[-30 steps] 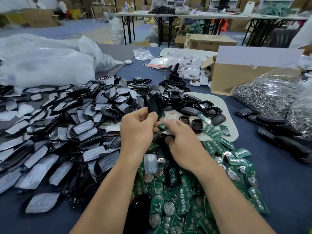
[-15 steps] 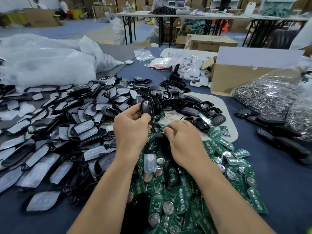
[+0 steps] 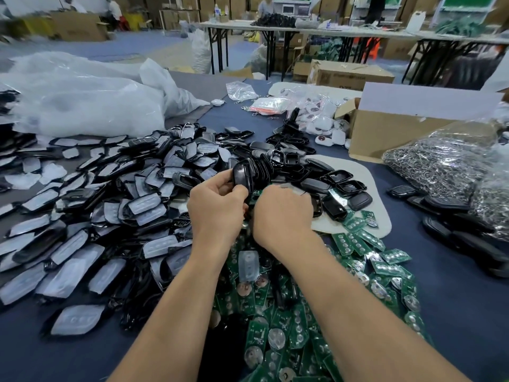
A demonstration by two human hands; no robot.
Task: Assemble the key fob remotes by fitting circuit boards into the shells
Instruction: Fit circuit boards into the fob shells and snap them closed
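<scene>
Left grip (image 3: 217, 210) clamps a black shell (image 3: 243, 175), tilted, above the counter (image 3: 454, 299); right grip (image 3: 281, 213) curls on a green board (image 3: 255, 192) at the shell's lower edge. I'd square board to cavity first, then press evenly, no forcing.

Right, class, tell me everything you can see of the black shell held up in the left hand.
The black shell is glossy, hard-looking plastic, a rounded oblong with a raised rim. It is held up on edge, tilted, above the blue table. The left hand grips it with thumb and fingers; the right hand is close by its lower end, where a sliver of green board shows. Whether they touch is hidden.
</scene>
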